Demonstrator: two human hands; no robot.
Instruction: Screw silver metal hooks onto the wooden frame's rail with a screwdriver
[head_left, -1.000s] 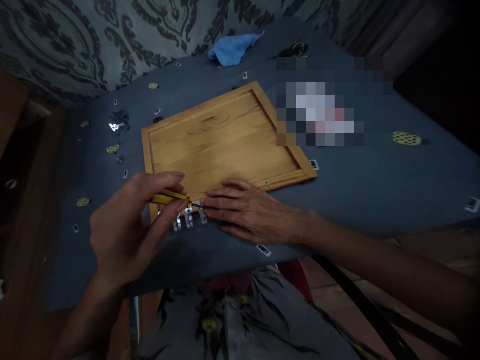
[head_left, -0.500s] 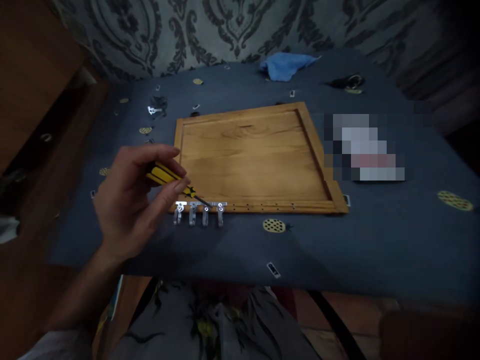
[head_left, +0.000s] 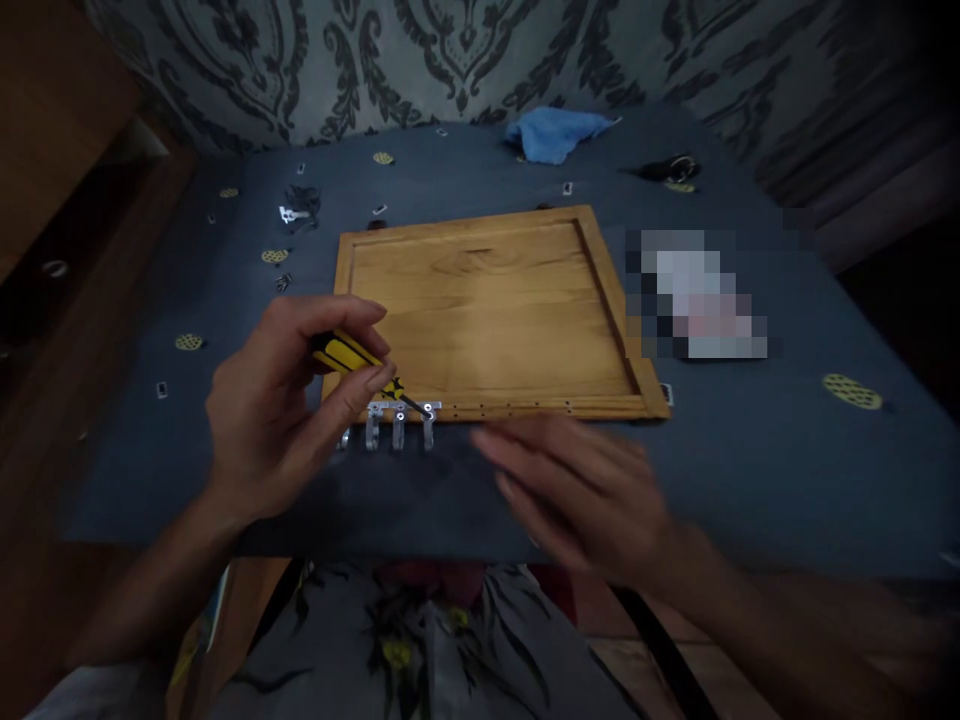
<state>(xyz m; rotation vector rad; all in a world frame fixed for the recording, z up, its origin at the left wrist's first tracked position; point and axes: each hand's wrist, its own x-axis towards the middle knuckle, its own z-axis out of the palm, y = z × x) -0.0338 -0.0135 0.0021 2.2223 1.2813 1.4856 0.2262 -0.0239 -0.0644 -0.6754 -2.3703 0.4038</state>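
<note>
My left hand is closed round a yellow-and-black screwdriver, held tilted with its shaft down to the right. The screwdriver's tip is at the rightmost of several silver metal clips along the near edge of a wooden framed panel. My fingers partly cover the leftmost clips. My right hand, smeared by motion, is just in front of that edge, right of the clips. Its fingers stretch left, thumb apart below them, with nothing visible between. Small dark holes continue along the edge to the right.
The panel lies on a dark blue patterned cloth. Loose metal parts and small pieces lie at the left. A blue rag and a black object are at the back. A pixelated item is right of the panel.
My right hand has come into view from the right, near the panel's front edge. My left hand still holds the screwdriver, slightly farther right. The whole view has shifted a little.
</note>
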